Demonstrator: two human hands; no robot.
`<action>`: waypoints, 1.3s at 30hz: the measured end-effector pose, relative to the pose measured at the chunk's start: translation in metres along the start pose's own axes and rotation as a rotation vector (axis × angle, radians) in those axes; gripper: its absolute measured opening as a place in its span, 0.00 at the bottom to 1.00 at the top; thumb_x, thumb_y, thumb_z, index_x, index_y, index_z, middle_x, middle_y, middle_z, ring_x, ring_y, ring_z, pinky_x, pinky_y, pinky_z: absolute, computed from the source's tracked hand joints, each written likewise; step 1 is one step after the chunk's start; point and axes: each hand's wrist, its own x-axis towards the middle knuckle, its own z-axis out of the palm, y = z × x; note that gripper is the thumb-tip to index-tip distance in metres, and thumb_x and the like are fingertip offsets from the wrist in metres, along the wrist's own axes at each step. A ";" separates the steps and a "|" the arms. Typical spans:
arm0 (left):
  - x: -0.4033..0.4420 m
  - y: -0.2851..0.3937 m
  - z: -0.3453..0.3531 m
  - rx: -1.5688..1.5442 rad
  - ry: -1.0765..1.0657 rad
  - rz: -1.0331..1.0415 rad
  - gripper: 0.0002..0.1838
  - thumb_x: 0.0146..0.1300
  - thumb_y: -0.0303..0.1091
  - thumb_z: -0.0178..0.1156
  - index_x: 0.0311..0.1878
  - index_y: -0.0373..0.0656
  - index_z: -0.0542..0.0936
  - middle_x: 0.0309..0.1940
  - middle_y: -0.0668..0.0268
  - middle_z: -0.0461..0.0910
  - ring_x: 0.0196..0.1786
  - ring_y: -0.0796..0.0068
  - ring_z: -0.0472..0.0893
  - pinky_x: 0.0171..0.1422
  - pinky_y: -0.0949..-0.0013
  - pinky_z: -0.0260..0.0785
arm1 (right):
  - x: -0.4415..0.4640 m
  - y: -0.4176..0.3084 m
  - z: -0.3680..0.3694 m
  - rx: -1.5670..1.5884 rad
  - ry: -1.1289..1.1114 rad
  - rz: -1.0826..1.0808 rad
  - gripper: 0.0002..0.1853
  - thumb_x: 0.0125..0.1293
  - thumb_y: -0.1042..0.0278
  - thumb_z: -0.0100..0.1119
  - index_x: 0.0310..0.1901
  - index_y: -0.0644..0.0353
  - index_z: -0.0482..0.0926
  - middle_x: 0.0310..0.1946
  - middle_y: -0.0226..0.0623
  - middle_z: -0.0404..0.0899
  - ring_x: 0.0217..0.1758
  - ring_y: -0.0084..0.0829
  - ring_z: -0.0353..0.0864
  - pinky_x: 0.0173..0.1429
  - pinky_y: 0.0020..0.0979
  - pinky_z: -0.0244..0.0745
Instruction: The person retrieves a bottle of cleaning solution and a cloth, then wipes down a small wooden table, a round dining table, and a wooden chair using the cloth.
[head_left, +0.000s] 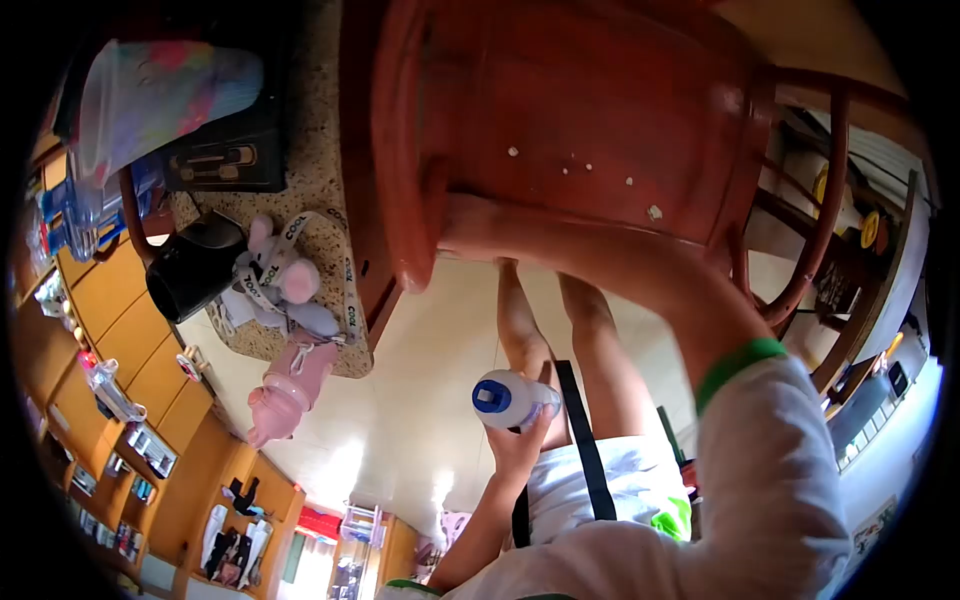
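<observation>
In my left hand (521, 446) is a white bottle (520, 402) with a blue cap, held in front of my legs. The fingers wrap around its lower part. My right arm (600, 255) reaches across along the near edge of a red wooden chair (600, 90). Its forearm ends at the chair's wooden post, and the right hand is hidden there. Small white bits (654, 213) lie scattered on the red surface, several in all.
Left of the chair, a speckled stone-topped table (325, 130) holds a plush toy (285, 270), a black container (195, 265) and a colourful plastic tub (165, 100). A pink pig-shaped bottle (292, 388) sits at its edge. Shelves (110, 470) line the far left; dark wooden furniture (850, 290) stands right.
</observation>
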 end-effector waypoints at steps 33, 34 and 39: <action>0.040 0.075 0.064 0.347 -0.521 0.180 0.30 0.53 0.23 0.65 0.59 0.38 0.66 0.55 0.59 0.71 0.56 0.66 0.73 0.63 0.63 0.66 | -0.286 0.040 -0.065 -0.294 1.023 1.486 0.26 0.55 0.82 0.49 0.59 0.65 0.72 0.67 0.47 0.64 0.71 0.52 0.59 0.75 0.48 0.54; 0.040 0.074 0.062 0.358 -0.536 0.194 0.30 0.53 0.23 0.65 0.59 0.38 0.66 0.55 0.59 0.71 0.56 0.66 0.73 0.63 0.63 0.66 | -0.279 0.010 -0.046 -0.186 0.979 1.531 0.27 0.55 0.82 0.48 0.61 0.64 0.71 0.67 0.47 0.63 0.72 0.52 0.58 0.75 0.48 0.53; 0.045 0.087 0.060 0.419 -0.609 0.223 0.29 0.52 0.24 0.67 0.58 0.38 0.67 0.55 0.60 0.71 0.56 0.66 0.73 0.63 0.63 0.66 | -0.279 -0.003 -0.035 -0.310 1.033 1.788 0.29 0.55 0.84 0.50 0.63 0.68 0.67 0.68 0.51 0.62 0.73 0.53 0.56 0.75 0.48 0.51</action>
